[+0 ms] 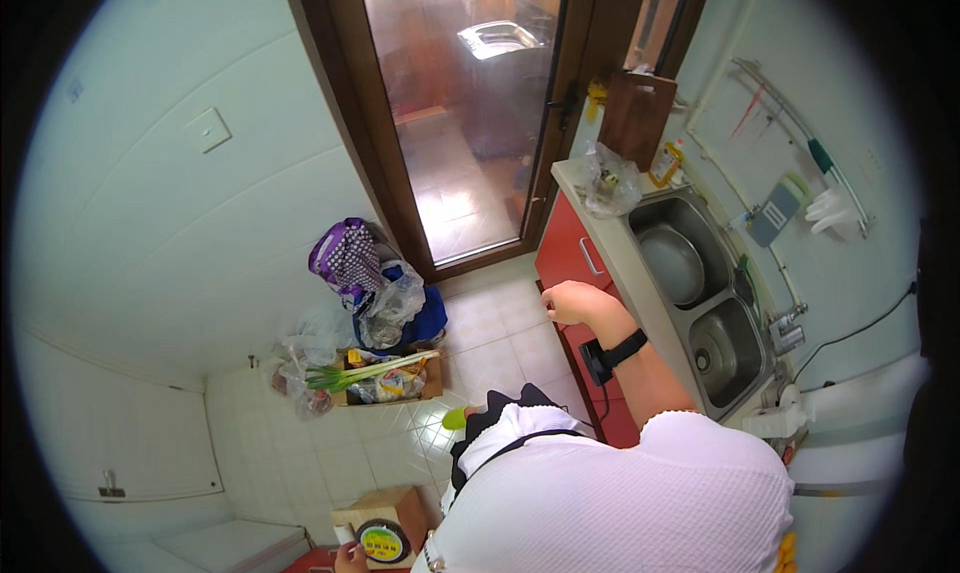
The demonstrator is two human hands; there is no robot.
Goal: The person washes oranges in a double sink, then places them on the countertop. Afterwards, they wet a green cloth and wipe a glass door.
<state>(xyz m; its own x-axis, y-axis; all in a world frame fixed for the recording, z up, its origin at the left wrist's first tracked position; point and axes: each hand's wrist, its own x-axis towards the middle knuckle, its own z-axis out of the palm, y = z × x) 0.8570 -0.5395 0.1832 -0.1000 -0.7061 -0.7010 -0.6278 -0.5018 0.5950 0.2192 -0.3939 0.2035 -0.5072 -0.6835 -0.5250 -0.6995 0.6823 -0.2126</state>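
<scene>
My right hand [574,303] hangs in front of the red cabinet under the sink counter, its fingers curled in and nothing visible in them. A black strap with a small black device [596,361] is on that forearm. At the lower left edge, my left hand [351,558] is partly cut off by the frame. Its fingertips are beside a small white object [344,534], in front of a cardboard box [401,509] and a round pack with a yellow-green label [382,543]; whether the hand grips the white object is unclear.
To the right are a double steel sink [716,348] holding a metal basin [671,265], a plastic bag [611,187] and a wooden cutting board [637,119]. Bags [349,254] and a carton [433,378] with green onions [337,378] stand on the floor by the left wall. Ahead is a glass door [465,160].
</scene>
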